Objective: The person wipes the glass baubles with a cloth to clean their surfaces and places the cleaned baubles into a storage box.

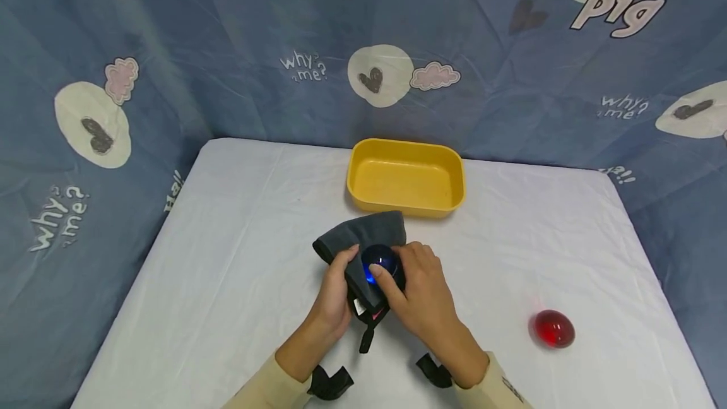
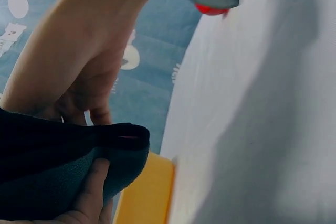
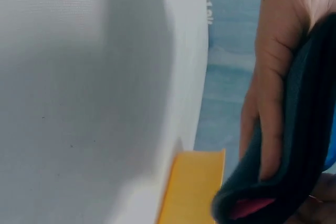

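Observation:
A dark grey cloth (image 1: 363, 232) with black edging, a hanging loop and a bit of pink inside is held up in front of the yellow tray. My left hand (image 1: 334, 295) grips its left side, thumb on top; in the left wrist view a fingertip (image 2: 97, 182) lies against the fabric. A shiny, see-through blue ball (image 1: 379, 264) sits against the cloth. My right hand (image 1: 420, 289) holds that ball, thumb across its front and fingers curled round the far right side. Part of the ball is hidden by thumb and cloth.
The yellow tray (image 1: 406, 207) stands at the back middle of the white-covered table (image 1: 255, 238). A see-through red ball (image 1: 553, 329) rests on the right side. Patterned blue fabric (image 1: 255, 106) hangs behind the table. Black straps (image 1: 331, 384) stick out at both wrists.

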Demonstrator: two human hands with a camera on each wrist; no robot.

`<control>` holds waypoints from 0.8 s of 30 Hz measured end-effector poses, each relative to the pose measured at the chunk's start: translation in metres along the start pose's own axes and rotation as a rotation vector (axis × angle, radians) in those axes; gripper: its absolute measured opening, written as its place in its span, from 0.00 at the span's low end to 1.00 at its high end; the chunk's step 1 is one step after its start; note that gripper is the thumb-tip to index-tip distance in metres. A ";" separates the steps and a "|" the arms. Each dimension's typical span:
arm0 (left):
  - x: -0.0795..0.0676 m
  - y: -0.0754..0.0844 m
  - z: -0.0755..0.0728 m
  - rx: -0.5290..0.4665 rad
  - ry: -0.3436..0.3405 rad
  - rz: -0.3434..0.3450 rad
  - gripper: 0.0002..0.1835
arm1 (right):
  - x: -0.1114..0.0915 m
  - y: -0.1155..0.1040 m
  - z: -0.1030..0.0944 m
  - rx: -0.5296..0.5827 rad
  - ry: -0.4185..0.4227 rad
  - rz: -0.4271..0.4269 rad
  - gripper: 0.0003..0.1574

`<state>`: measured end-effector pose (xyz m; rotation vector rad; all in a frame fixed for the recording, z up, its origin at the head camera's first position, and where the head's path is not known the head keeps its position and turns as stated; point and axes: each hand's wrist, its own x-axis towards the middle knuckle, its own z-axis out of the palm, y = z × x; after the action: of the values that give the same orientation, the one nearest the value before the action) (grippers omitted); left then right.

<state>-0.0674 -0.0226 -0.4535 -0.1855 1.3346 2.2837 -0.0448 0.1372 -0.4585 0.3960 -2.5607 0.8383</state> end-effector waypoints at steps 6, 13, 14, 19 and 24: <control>0.003 0.002 -0.001 -0.003 0.018 0.019 0.36 | -0.007 -0.002 0.000 -0.038 0.032 -0.134 0.41; 0.004 0.000 -0.003 0.003 -0.040 0.036 0.33 | -0.005 -0.001 0.005 -0.075 0.067 -0.171 0.46; 0.004 -0.001 -0.003 0.004 -0.039 0.034 0.33 | -0.004 -0.001 0.005 -0.076 0.071 -0.170 0.45; 0.003 -0.002 -0.003 -0.002 -0.032 0.028 0.35 | 0.001 0.000 0.004 -0.025 0.041 -0.094 0.41; 0.003 -0.003 -0.003 -0.002 -0.032 0.024 0.35 | 0.004 0.000 0.002 0.079 0.013 0.029 0.34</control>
<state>-0.0692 -0.0228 -0.4584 -0.1336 1.3247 2.2980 -0.0488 0.1353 -0.4580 0.3771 -2.5332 0.9518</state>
